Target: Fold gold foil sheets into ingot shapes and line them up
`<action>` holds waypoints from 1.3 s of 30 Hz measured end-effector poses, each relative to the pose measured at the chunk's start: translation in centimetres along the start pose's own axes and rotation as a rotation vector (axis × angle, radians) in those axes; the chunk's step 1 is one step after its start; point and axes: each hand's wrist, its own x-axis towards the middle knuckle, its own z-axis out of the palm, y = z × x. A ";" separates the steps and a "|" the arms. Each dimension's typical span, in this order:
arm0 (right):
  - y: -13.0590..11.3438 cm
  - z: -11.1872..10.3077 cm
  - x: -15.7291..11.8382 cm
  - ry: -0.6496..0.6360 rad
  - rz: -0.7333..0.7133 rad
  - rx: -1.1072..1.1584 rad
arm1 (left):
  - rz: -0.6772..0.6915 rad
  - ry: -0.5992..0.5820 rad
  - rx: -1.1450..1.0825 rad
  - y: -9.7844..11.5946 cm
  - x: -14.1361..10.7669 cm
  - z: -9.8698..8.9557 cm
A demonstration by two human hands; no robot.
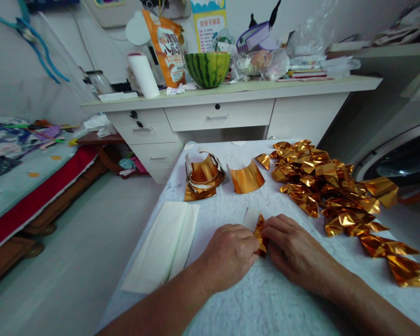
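On the cloth-covered table [227,308], my left hand [229,254] and my right hand [294,254] meet over a small piece of gold foil paper [260,228]. The fingers of both are closed on its two sides. A strip of white paper [251,217] shows just behind it, partly covered by my left hand. Beyond my hands lie a curved gold foil sheet [247,177] and a loose stack of curled foil sheets [203,175]. Left of my left hand is a pile of white paper [161,245]. Many folded gold foil pieces [311,177] are heaped at the right.
Behind the table stands a white desk [219,114] bearing a cut watermelon [208,70], an orange pouch [166,49] and a white paper roll [143,74]. To the left is a bed [31,182]; at the right, a front-loading washing machine [402,154].
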 end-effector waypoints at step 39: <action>-0.1 1.2 0.8 0.040 0.145 0.217 | -0.296 -0.005 -0.291 -0.4 -0.4 -0.8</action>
